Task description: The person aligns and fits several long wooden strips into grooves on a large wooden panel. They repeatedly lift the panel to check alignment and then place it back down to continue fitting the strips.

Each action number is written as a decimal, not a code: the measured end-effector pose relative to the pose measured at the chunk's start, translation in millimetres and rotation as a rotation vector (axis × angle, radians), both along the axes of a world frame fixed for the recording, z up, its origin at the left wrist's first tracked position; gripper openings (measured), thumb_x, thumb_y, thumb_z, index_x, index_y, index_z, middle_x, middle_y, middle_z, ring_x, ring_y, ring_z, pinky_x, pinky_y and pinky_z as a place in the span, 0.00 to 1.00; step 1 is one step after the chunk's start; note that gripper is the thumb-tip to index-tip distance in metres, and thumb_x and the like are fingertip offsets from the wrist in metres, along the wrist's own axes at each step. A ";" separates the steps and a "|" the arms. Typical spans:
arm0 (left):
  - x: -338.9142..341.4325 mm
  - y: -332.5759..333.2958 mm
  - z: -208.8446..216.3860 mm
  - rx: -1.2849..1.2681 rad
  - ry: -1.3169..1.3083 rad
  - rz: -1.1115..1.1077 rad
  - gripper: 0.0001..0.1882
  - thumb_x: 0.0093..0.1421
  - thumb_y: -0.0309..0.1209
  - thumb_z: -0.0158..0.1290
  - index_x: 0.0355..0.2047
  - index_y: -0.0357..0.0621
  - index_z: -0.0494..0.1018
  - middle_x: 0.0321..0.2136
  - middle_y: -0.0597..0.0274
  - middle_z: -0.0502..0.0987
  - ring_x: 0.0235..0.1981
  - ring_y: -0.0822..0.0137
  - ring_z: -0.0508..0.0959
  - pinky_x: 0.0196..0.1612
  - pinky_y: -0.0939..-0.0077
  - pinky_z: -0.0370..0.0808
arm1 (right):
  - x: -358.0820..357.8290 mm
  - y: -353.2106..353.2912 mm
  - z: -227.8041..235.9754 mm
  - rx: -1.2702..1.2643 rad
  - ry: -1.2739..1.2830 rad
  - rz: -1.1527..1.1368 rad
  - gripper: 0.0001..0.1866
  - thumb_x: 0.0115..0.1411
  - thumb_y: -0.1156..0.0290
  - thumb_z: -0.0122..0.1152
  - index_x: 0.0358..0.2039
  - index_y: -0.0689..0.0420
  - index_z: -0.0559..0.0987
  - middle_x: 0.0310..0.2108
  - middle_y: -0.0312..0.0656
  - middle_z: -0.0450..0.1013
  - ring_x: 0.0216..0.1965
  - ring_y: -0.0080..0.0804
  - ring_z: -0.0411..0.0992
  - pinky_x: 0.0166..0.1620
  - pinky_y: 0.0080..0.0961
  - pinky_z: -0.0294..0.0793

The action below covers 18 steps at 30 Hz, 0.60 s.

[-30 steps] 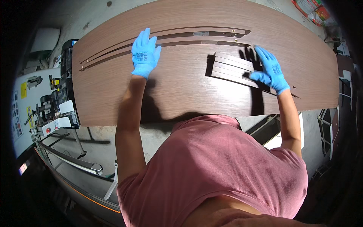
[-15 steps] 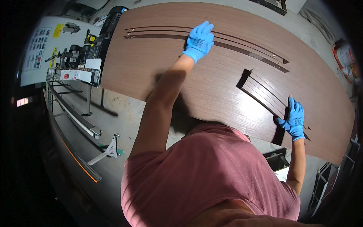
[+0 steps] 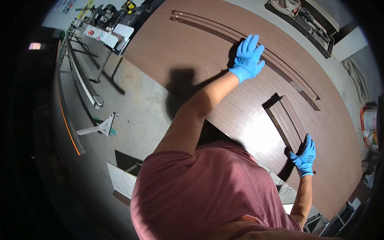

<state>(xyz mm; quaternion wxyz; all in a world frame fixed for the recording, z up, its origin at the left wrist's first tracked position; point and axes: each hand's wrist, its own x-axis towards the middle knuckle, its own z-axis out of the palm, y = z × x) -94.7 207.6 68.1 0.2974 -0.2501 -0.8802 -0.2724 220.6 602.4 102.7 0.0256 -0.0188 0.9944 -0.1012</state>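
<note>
My left hand (image 3: pixel 248 58), in a blue glove, lies over the middle of a long, dark brown slotted profile (image 3: pixel 208 30). Its fingers are stretched out and slightly apart; contact underneath is hidden. At the near end of a shorter dark brown profile (image 3: pixel 285 120), my right hand (image 3: pixel 305 157) is closed with the thumb on one side and fingers on the other. Lines run lengthwise along this shorter piece. Both profiles rest on a brown wood-grain tabletop (image 3: pixel 224 94).
A black machine (image 3: pixel 128 30) with a white panel stands beyond the table's left end. Metal rails (image 3: pixel 82 74) and a grey bracket (image 3: pixel 105 126) are on the left. A dark tray of tools (image 3: pixel 304 22) sits past the far edge, near a coiled hose (image 3: pixel 355 82).
The whole view has swung, so the table appears more slanted and more floor shows at left. Both hands remain at their profiles; the left fingers are a little more spread.
</note>
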 end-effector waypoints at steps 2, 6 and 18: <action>48.4 2.3 3.0 0.278 -0.231 0.063 0.36 0.58 0.39 0.68 0.63 0.37 0.72 0.70 0.37 0.64 0.71 0.34 0.63 0.73 0.44 0.62 | 3.7 -10.2 5.4 -0.115 -0.046 -0.015 0.62 0.39 0.51 0.83 0.72 0.64 0.65 0.52 0.57 0.73 0.52 0.58 0.74 0.57 0.47 0.76; 171.8 -12.0 1.8 0.917 -0.722 -0.012 0.43 0.65 0.38 0.68 0.72 0.31 0.61 0.73 0.41 0.62 0.73 0.49 0.65 0.74 0.56 0.63 | -13.4 -58.0 29.7 -0.496 -0.332 -0.183 0.60 0.40 0.59 0.85 0.72 0.67 0.64 0.63 0.60 0.72 0.63 0.50 0.73 0.66 0.41 0.75; 416.8 24.5 -46.0 1.566 -0.849 -0.365 0.54 0.71 0.29 0.63 0.82 0.46 0.35 0.77 0.58 0.55 0.77 0.66 0.55 0.77 0.58 0.54 | -53.2 -220.1 97.0 -0.915 -0.753 0.372 0.50 0.56 0.77 0.72 0.77 0.64 0.58 0.63 0.50 0.73 0.61 0.38 0.75 0.65 0.35 0.76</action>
